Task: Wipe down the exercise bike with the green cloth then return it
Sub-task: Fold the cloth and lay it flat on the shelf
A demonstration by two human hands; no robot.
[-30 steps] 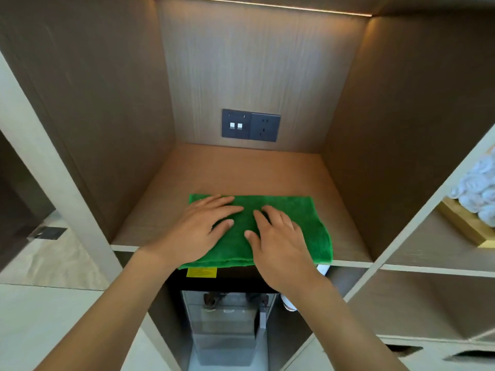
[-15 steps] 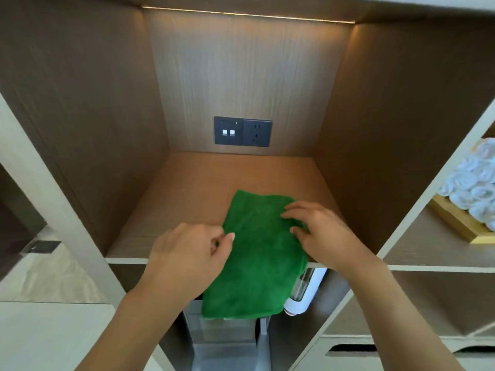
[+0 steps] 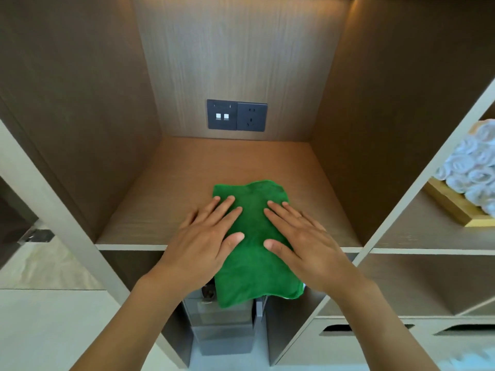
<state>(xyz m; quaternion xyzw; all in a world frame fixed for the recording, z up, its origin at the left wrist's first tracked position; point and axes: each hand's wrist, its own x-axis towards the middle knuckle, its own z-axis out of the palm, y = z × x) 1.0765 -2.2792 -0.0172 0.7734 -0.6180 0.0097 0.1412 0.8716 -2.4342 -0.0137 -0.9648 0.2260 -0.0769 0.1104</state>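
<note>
Folded green cloth (image 3: pixel 254 245) lying on the wooden shelf (image 3: pixel 187 183) of an open cabinet niche, its far part flat on the shelf and its near part hanging over the front edge; left hand (image 3: pixel 203 242) laid flat on the cloth's left side, fingers (image 3: pixel 227 207) straight and spread, thumb resting on the fabric; right hand (image 3: pixel 302 239) laid flat on the cloth's right side, fingers (image 3: pixel 278 210) likewise straight, released, gripping nothing; both palms pressing down, the two hands near each other but apart, green fabric showing between them. Dark switch and socket plate (image 3: pixel 237 115) on the niche's back wall; rolled white towels (image 3: pixel 474 167) in a wooden tray (image 3: pixel 455 207) in the compartment to the right; grey appliance (image 3: pixel 222 328) below the shelf, partly hidden by the cloth.
</note>
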